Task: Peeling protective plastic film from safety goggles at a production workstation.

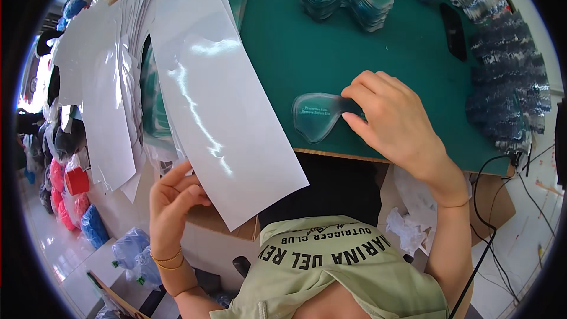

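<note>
My right hand (393,121) pinches the right end of a clear goggle-shaped lens (312,123) between thumb and fingers. The lens is low over the green table, near its front edge, with small print on its film; its right end is hidden by my fingers. My left hand (175,198) is beside the left edge of a long, glossy white sheet (224,106), its fingers loosely bent and apart. Fingertips meet or pass behind the sheet's edge; which one I cannot tell. The sheet slants across the table's left part and overhangs the front edge.
Behind the lens stands a stack of similar clear lenses (345,0). Rows of dark lenses (508,77) line the right side, near a black flat object (453,32). More white sheets (103,88) hang at the left. A black cable (487,224) runs down at the right.
</note>
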Available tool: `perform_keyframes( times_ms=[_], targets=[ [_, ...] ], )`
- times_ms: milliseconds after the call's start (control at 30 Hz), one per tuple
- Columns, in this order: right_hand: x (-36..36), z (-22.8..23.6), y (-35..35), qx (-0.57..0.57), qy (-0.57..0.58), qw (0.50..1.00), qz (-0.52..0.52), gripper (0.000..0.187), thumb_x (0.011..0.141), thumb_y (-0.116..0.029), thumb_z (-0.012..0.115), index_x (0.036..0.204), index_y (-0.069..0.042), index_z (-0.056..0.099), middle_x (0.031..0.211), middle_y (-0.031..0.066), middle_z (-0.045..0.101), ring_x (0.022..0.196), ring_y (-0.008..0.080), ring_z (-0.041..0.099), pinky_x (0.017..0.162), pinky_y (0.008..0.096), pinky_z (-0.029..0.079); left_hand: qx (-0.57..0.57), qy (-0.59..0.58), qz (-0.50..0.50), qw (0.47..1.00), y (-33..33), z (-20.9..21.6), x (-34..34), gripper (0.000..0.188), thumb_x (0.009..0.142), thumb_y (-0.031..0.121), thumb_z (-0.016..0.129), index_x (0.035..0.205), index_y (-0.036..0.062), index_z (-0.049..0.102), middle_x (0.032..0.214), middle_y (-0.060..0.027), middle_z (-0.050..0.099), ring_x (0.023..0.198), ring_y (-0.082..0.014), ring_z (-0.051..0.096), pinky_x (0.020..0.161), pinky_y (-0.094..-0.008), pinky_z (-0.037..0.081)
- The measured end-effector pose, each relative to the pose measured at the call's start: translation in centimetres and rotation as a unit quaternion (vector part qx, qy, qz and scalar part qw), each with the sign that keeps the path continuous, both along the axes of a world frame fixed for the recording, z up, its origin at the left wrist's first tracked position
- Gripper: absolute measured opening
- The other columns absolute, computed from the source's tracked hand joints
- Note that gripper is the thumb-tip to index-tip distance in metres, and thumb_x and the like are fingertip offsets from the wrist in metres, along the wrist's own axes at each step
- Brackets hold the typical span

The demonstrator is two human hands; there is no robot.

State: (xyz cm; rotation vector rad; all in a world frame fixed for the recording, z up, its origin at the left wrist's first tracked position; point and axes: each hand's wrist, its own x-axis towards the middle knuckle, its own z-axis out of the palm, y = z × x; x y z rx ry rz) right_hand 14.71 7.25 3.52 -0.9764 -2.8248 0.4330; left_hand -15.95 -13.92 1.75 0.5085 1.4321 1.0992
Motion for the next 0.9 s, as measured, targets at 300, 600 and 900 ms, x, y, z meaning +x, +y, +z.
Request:
perform_keyframes(
  times_ms=[300, 600, 900],
  targets=[
    [-5.3, -0.6, 2.5, 0.002, 0.119, 0.985, 0.128, 0.03, 0.086, -0.015, 0.07, 0.113, -0.003, 0.065, 0.125, 0.0135, 0.064, 0.117, 0.0312, 0.059, 0.094, 0.0379, 0.051, -0.013, 0.041, -0.037, 0.998, 2.3, 2.6, -1.5, 0.051, 0.093, 0.003, 0.057, 0.14, -0.0121, 0.044, 0.119, -0.0228, 0.067, 0.094, -0.0229, 0.071, 0.077, -0.0265, 0.058],
    [-10.5, -5.1, 0.5, -0.006, 0.057, 0.967, 0.25, 0.064, 0.081, -0.027, 0.076, 0.138, -0.011, 0.051, 0.15, 0.0153, 0.043, 0.136, 0.0344, 0.045, 0.109, 0.0406, 0.042, 0.006, 0.097, -0.042, 0.994, 6.7, 4.0, -1.9, 0.06, 0.096, 0.014, 0.058, 0.147, -0.0088, 0.035, 0.132, -0.0211, 0.06, 0.103, -0.024, 0.069, 0.08, -0.0286, 0.057],
    [-11.6, -2.5, 1.7, -0.039, 0.04, 0.963, 0.264, 0.049, 0.084, -0.026, 0.074, 0.128, -0.009, 0.06, 0.131, 0.0131, 0.058, 0.12, 0.0308, 0.057, 0.099, 0.0414, 0.048, 0.055, 0.29, -0.054, 0.954, 12.9, 0.4, -6.6, 0.021, 0.097, 0.014, 0.06, 0.101, -0.0061, 0.065, 0.08, -0.0043, 0.068, 0.064, -0.0072, 0.061, 0.054, -0.0216, 0.05]
  ],
)
